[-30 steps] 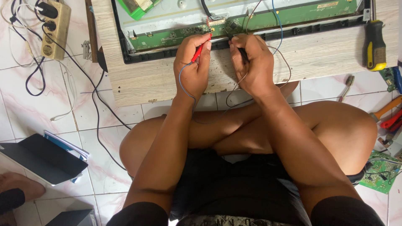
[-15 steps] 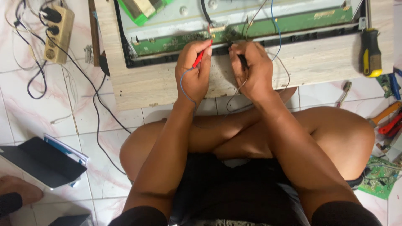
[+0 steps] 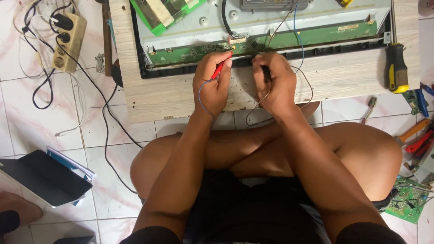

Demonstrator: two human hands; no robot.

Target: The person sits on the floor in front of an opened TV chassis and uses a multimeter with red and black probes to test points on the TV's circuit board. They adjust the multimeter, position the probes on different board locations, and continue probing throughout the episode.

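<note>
Two hands are pinching probes: left hand [image 3: 211, 86] holding the slim red plastic probe [image 3: 219, 68], right hand [image 3: 275, 83] seemingly gripping a black probe [image 3: 266, 72], both angling toward the long green circuit strip [image 3: 190, 53].

Yellow-black screwdriver [image 3: 396, 68] well right of my fingers; power strip [image 3: 68, 41] far left; dark tablet [image 3: 43, 177] on floor, lower left.

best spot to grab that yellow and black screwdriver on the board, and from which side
Grip the screwdriver around its thick black-and-yellow handle, coming from above with the right hand. It lies flat at the wooden board's right end, handle clear on both sides, nothing lying on it.
</note>
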